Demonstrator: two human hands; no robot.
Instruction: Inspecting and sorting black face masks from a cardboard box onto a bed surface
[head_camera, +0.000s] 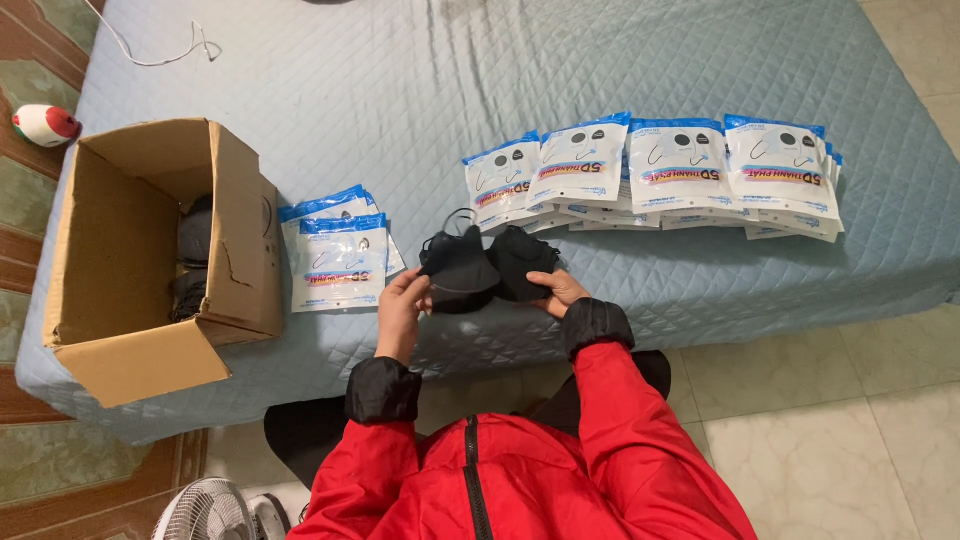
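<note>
Over bed edge, hands (400, 305) (560, 292) gripping black masks (485, 265)

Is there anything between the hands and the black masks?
Nothing visible. The left hand and the right hand already hold the black masks directly, just above the edge of the quilted bed.

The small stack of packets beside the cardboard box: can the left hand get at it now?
Probably yes, once freed. The left hand holds black masks; the stack of packets lies just beside it with nothing between.
</note>
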